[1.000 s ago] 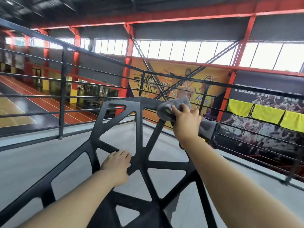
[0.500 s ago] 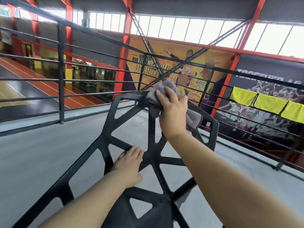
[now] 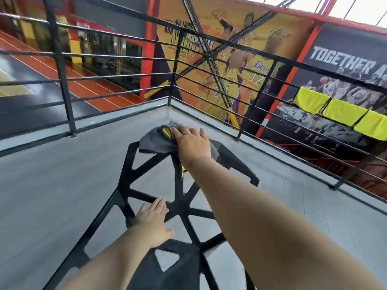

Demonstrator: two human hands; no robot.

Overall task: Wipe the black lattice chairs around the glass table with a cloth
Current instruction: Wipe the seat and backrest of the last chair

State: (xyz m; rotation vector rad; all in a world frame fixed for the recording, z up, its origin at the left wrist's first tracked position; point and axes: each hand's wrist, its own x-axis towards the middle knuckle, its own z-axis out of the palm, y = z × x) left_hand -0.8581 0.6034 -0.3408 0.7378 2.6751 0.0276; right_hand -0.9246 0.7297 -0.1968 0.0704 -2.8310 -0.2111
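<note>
Black lattice chair [image 3: 178, 206]: moulded frame of angular struts with open triangular and polygonal gaps. It fills the lower centre of the head view, its top edge farthest from the camera. Grey floor shows through the gaps.

Grey cloth [image 3: 154, 141], with a yellow patch showing at its fold: bunched and draped over the chair's top edge, left of centre. A small yellow part hangs down beside the central strut.

Right hand [image 3: 192, 143]: palm down on the cloth, fingers extended and lightly spread, pressing it onto the top edge. The forearm runs diagonally across the right side of the frame.

Left hand [image 3: 152, 222]: laid flat on a lower strut near the lattice hub, fingers straight and together, thumb out to the right, gripping nothing.

Grey floor [image 3: 52, 185]: smooth platform surface, surrounding the chair on all sides.

Black metal railing [image 3: 60, 65]: upright posts with horizontal bars, enclosing the platform and meeting at a corner beyond the chair.

Yellow cloths [image 3: 343, 111]: three, hung side by side on the right-hand run of railing.

Orange basketball mural [image 3: 240, 65]: players in yellow jerseys, on the wall behind the railing. A dark panel [image 3: 343, 61] lettered "TOGETHER" adjoins it on the right.

Orange running lanes [image 3: 88, 84]: on the lower level, past the left railing.
</note>
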